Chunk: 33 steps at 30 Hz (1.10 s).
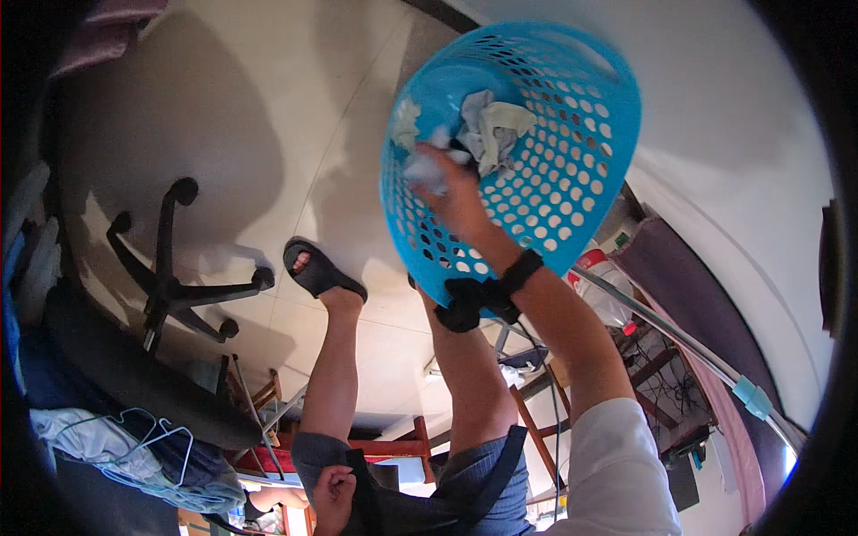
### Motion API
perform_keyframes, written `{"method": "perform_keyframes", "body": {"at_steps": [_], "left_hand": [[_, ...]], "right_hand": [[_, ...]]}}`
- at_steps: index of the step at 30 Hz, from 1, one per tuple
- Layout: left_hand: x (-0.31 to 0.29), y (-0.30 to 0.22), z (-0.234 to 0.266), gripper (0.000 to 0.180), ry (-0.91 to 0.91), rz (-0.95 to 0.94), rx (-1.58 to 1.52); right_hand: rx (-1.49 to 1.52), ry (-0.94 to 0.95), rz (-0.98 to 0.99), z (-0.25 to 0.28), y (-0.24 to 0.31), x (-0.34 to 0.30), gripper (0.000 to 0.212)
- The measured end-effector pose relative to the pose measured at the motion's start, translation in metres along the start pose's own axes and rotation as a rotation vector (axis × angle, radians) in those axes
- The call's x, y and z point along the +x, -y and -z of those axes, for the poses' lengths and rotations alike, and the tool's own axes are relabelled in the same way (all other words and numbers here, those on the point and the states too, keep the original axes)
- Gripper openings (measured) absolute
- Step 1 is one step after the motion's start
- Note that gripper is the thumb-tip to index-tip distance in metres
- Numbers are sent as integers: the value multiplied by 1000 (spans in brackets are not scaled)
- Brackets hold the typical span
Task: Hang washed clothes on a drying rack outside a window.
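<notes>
A pale tile floor is spreading over the upper left, and a big shadow is falling there. A black swivel chair is standing at the left. A white wall is filling the upper right. A dark purple curtain is hanging at the right.

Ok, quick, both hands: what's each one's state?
Left hand: loosely curled by the dark shorts, no held item visible.
Right hand: at a pale cloth in the blue laundry basket; blur hides its grip.

The right hand was positioned inside the blue basket, upper right of center, at a white cloth; its grip was blurred. The left hand was located over the shorts, lower center. A wheeled chair occupied the left.
</notes>
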<state>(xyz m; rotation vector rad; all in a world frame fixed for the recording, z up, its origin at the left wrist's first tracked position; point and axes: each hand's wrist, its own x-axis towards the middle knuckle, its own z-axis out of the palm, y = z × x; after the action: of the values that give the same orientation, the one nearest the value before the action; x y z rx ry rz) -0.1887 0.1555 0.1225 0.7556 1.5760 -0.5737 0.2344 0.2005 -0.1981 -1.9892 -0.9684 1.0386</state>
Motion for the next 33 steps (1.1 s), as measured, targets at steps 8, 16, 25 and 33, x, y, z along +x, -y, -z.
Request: {"method": "perform_keyframes", "body": {"at_steps": [8,16,25,33], "left_hand": [[-2,-35,-11,15,50,72,-114],[1,-23,19,70,120,313,-123],[20,-63,-9,14,31,64,-108],[47,-144,-60,16,399,-234,-274]], "right_hand": [[-294,-514,-350,37,-114,0,38],[356,-219,-944,38,-162,7,55],[433,-463,-502,75,-30,-34,34],[1233,-698,-666,157,100,-131,57]]}}
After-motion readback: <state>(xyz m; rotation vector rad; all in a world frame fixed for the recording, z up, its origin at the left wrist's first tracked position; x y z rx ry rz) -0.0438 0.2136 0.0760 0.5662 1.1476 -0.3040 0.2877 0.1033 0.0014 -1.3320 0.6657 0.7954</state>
